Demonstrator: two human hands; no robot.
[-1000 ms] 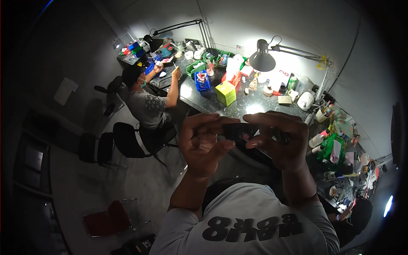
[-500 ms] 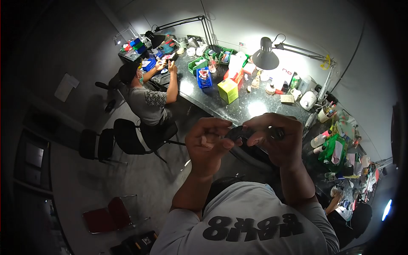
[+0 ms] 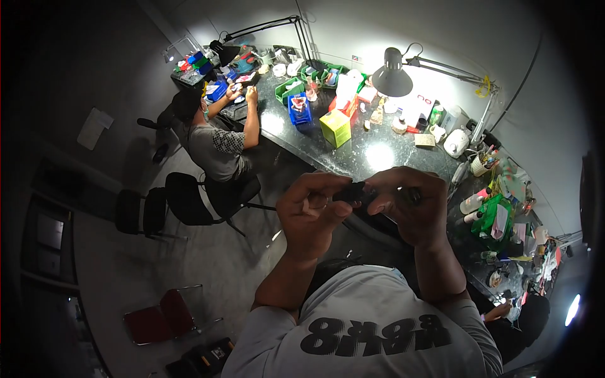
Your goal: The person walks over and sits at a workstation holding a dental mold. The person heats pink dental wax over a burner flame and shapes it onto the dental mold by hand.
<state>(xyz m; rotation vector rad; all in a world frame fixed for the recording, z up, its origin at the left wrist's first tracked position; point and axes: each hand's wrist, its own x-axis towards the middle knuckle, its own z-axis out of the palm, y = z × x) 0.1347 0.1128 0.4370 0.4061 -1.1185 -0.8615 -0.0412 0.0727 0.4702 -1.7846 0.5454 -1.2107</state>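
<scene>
A small dark object (image 3: 354,191) is raised in front of my chest, short of the workbench edge. My left hand (image 3: 314,214) pinches its left side between thumb and forefinger, the other fingers curled. On its right side, the thumb and fingers of my right hand (image 3: 413,205) are closed on it. A dark piece with a small shine shows within the right fingers. The object is too dark to name. Beyond my hands stand a yellow-green box (image 3: 335,128) and a blue tray (image 3: 299,109) with red and white pieces.
The black workbench (image 3: 315,146) curves round to the right, under a desk lamp (image 3: 392,80). At the left sits a person (image 3: 217,145) near a black chair (image 3: 189,198). Another person (image 3: 532,321) is at the lower right. A red chair (image 3: 162,318) stands lower left.
The dark object has been tilted and looks smaller between my fingers, and my hands have come slightly closer together. The seated person's hands have moved nearer each other.
</scene>
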